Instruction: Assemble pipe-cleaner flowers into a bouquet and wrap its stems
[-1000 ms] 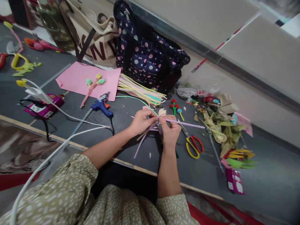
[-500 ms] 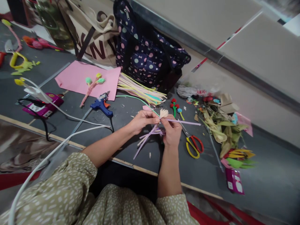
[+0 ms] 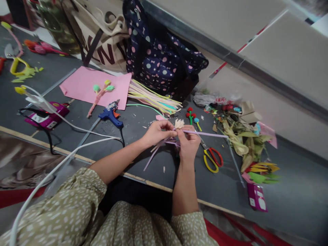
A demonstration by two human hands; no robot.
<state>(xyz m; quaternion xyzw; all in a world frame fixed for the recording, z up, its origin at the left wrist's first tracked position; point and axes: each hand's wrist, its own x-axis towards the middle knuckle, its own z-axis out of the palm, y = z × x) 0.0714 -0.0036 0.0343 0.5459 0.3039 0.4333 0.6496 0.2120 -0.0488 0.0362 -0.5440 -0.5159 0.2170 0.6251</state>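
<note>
A small cream flower (image 3: 179,123) with ragged petals stands up between my two hands. Just below it, my left hand (image 3: 159,133) pinches the base of the flower, where lilac stems gather. My right hand (image 3: 189,141) meets it there, thumb and fingertips closed on a lilac pipe cleaner (image 3: 210,134) that sticks out to the right. More lilac strips (image 3: 151,159) hang beneath the fingers toward the table's front edge. A pair of scissors (image 3: 213,160) with red and yellow handles lies right of my right hand, near small red pipe-cleaner flowers (image 3: 190,112).
A blue glue gun (image 3: 111,116), its cord, and pink paper (image 3: 87,83) lie to the left. Behind my hands are a pipe-cleaner bundle (image 3: 156,97) and a dotted bag (image 3: 161,58). Dried leaves (image 3: 242,140) are heaped on the right, beside a purple box (image 3: 257,198).
The lilac pipe cleaner now reaches further to the right, and my right hand has shifted slightly right. The hanging strips have swung a little; fewer show below my hands.
</note>
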